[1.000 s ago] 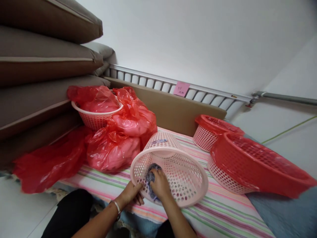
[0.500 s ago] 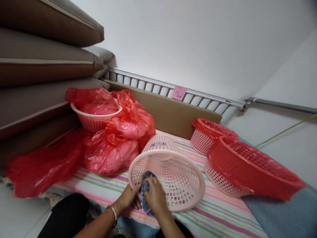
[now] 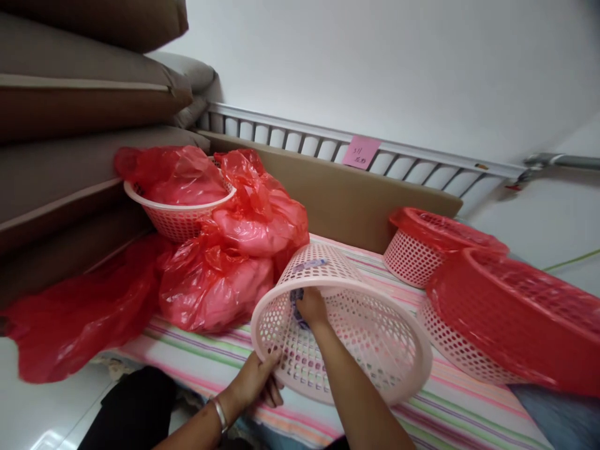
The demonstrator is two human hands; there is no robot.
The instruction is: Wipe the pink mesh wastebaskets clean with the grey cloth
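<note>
A pale pink plastic basket [image 3: 398, 350] with round holes lies tipped on its side, its mouth facing me. My left hand [image 3: 260, 381] grips its rim at the lower left, thumb on the inner side. Inside the basket, my right hand [image 3: 313, 306] is closed on a bunched grey-purple cloth [image 3: 299, 307], pressed near the inner left wall. My fingers hide part of the cloth. A label [image 3: 309, 265] shows on the basket's upper outer wall.
Red plastic bags [image 3: 220, 275] are heaped left of the basket, beside another basket [image 3: 180, 219] covered in red film. Two red-lined baskets [image 3: 412, 256] stand at right. Stacked cushions [image 3: 94, 106] rise at left; a striped cloth [image 3: 206, 350] covers the surface.
My right hand has moved from the rim deeper into the basket with the cloth. The left hand stays at the rim. The view has shifted, so the far baskets sit further right.
</note>
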